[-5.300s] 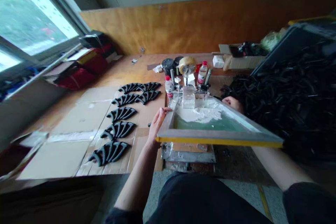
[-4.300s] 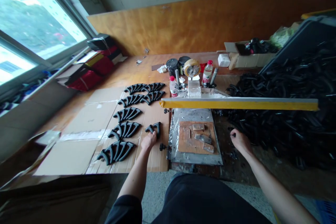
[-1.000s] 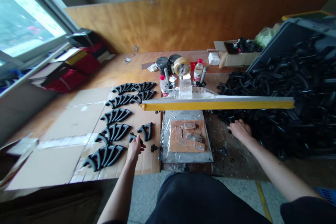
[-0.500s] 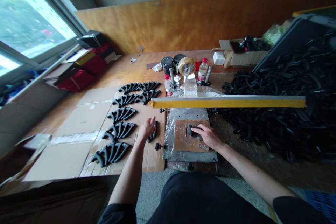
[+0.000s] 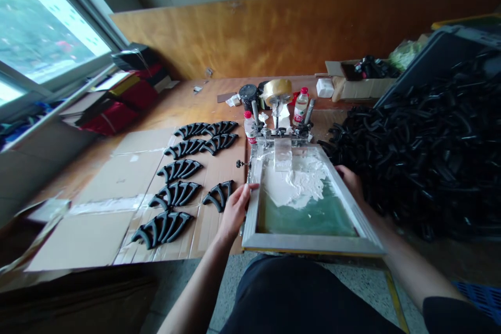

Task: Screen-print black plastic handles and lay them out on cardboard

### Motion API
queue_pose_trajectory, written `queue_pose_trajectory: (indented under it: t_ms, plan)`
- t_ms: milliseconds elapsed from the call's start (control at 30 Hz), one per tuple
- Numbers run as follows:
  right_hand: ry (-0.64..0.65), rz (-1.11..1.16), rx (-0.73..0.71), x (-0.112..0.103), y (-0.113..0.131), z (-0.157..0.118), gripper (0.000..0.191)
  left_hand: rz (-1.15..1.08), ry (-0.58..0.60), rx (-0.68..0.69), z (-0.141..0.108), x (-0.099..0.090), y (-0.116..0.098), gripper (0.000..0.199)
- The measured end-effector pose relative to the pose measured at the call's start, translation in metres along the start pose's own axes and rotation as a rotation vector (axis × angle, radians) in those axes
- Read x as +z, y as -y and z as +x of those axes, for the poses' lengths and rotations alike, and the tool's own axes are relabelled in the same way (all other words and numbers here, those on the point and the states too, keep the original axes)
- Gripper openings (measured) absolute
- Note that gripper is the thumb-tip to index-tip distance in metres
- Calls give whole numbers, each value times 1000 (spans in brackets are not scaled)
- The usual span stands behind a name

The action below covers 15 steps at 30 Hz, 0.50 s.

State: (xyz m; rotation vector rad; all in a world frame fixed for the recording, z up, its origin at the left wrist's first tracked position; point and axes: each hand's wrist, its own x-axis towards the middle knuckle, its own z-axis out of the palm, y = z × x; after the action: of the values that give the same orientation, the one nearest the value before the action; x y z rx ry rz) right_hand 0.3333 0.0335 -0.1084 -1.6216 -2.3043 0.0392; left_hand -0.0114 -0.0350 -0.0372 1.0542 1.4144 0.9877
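Observation:
A metal screen frame (image 5: pixel 313 243) lies lowered over the base plate, with white paste (image 5: pixel 293 188) spread across the upper part of its green mesh. At its left edge, my left hand (image 5: pixel 236 207) grips the frame with the thumb on top. My right hand (image 5: pixel 351 183) is at the frame's right edge, its fingers partly hidden behind the rim. Curved black parts (image 5: pixel 168 228) lie in fanned groups on the cardboard (image 5: pixel 97 188) to the left. One small group (image 5: pixel 218 195) is close beside my left hand. The plate under the frame is mostly hidden.
A large heap of black parts (image 5: pixel 415 151) fills the right side. Behind the frame stand two red-capped bottles (image 5: pixel 301 106), a black tub (image 5: pixel 249 96), a tape roll (image 5: pixel 277 91) and upright metal posts. An open box (image 5: pixel 366 87) sits at the back right.
The raised frame has come down over the base plate. Both hands have moved to its sides, the right one leaving the black piece on the plate. The small group by my left hand now shows more pieces.

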Motion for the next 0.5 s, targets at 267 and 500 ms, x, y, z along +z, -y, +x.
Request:
queue_pose_trajectory:
  t_ms: [267, 500]
  plan:
    - [-75, 126, -110, -13, 90, 79, 47, 344, -19, -86, 16, 11, 97, 65]
    - [268, 8, -163, -6, 119, 60, 12, 387, -2, -100, 22, 8, 103, 64]
